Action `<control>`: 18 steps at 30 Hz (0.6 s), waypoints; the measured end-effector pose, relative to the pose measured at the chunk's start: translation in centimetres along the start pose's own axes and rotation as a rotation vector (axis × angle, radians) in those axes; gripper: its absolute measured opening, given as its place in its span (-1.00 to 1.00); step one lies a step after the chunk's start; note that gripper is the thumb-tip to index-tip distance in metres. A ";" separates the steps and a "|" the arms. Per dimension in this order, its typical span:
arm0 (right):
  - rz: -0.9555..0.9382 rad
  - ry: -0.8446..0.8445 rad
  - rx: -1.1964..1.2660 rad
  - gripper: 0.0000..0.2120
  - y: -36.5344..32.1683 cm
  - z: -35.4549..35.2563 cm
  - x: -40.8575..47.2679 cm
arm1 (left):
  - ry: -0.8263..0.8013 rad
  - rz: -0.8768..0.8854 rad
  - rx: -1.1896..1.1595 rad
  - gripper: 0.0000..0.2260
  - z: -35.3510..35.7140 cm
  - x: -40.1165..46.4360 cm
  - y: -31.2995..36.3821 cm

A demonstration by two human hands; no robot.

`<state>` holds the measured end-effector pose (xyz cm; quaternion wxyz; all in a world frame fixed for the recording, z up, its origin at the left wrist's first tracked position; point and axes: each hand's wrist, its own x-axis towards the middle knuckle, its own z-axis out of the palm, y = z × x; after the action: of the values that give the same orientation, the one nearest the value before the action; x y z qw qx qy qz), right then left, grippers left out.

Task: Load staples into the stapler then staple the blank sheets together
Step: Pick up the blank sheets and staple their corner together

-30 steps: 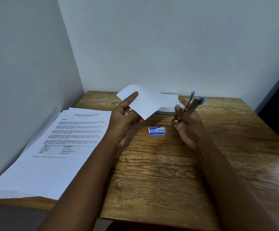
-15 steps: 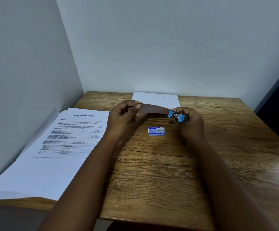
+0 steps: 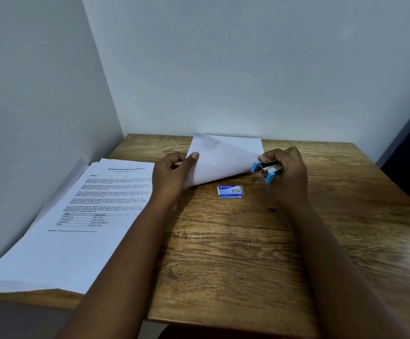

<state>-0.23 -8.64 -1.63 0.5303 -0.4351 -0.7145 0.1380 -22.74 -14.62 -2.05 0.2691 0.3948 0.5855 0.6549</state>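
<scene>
My left hand [image 3: 172, 176] pinches the left edge of the blank white sheets [image 3: 220, 162], which are lifted and curled above the wooden table [image 3: 248, 241]. My right hand [image 3: 286, 174] grips a small blue and silver stapler [image 3: 267, 170] whose jaws sit at the right corner of those sheets. A small mark shows at the sheets' far left corner. More blank paper [image 3: 245, 141] lies flat on the table behind. A small blue staple box [image 3: 230, 191] lies on the table just below the sheets, between my hands.
A stack of printed documents [image 3: 84, 216] covers the left side of the table and overhangs its front edge. White walls close in at the left and back. A dark opening is at the far right.
The sheets went from held up, to nearly flat with the stapler brought onto their right corner, to tilted up now. My right hand has lowered with the stapler to that corner.
</scene>
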 end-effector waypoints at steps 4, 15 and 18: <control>-0.006 0.024 -0.054 -0.79 0.1 0.1 0.0 | -0.010 0.045 0.022 -0.71 0.0 0.0 -0.2; -0.141 0.190 0.001 -0.91 0.0 0.0 0.1 | -0.082 0.062 -0.139 -0.70 0.4 -0.4 0.4; -0.218 0.174 0.017 -0.90 0.2 0.1 0.3 | -0.066 0.033 -0.282 -0.63 0.7 -0.5 0.7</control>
<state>-0.30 -8.27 -1.59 0.6058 -0.3606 -0.7077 0.0474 -21.82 -14.79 -1.48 0.3301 0.3839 0.4722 0.7215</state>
